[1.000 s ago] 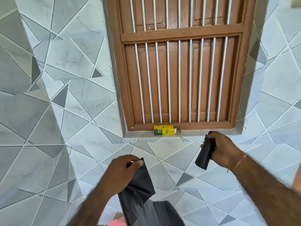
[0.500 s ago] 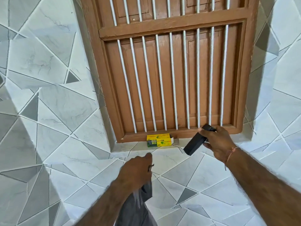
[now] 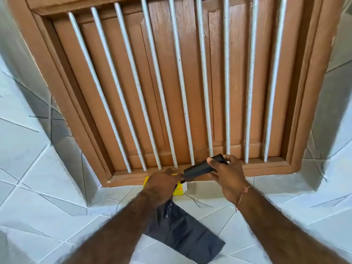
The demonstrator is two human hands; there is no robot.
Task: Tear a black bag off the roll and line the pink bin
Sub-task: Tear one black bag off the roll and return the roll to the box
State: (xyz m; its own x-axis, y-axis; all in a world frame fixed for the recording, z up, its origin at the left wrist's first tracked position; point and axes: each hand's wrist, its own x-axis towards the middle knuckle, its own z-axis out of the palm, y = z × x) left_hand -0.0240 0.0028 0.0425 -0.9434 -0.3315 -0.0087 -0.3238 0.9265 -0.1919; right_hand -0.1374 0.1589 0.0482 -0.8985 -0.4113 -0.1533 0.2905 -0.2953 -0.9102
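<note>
My right hand [image 3: 227,174] grips a black roll of bags [image 3: 200,168], held level just in front of the window's bottom frame. My left hand [image 3: 162,184] holds a torn-off black bag [image 3: 182,231], which hangs down below my wrist; its fingertips also touch the left end of the roll. The pink bin is out of view.
A brown wooden window [image 3: 171,82] with white vertical bars [image 3: 203,77] fills the wall ahead. A yellow box [image 3: 180,189] sits on the tiled sill [image 3: 219,189], partly hidden behind my left hand. Grey-and-white patterned tiles [image 3: 38,168] cover the surrounding wall.
The view has moved closer to the window. My right hand brought the roll up to the sill. My left hand rose with the bag and met the roll's end.
</note>
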